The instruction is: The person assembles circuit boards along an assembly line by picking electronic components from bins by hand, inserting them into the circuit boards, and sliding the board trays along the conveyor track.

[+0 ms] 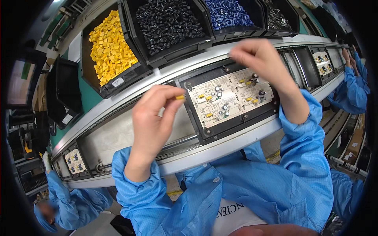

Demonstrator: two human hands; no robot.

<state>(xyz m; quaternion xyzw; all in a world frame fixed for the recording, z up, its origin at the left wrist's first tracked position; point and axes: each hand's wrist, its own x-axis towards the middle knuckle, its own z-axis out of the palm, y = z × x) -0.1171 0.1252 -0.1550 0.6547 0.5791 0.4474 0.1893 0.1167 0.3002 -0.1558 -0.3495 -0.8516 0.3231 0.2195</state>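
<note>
My left hand (151, 118) pinches a small yellow box capacitor (180, 97) between thumb and forefinger, just off the left edge of a circuit board (233, 105). That board lies in a black carrier (220, 133) on the conveyor rail and bears several yellow capacitors, round can capacitors and small dark parts. Over the board's far right part, my right hand (260, 61) is raised with its fingers closed together. Whatever its fingertips may hold is hidden. Part of the board's right side lies behind my right hand and wrist.
Beyond the rail stand black bins of yellow capacitors (112, 47), black cylindrical parts (167, 25), blue parts (228, 13) and dark small parts (277, 17). Other boards sit on the line at left (75, 161) and right (323, 63). Co-workers in blue (76, 206) work at both ends.
</note>
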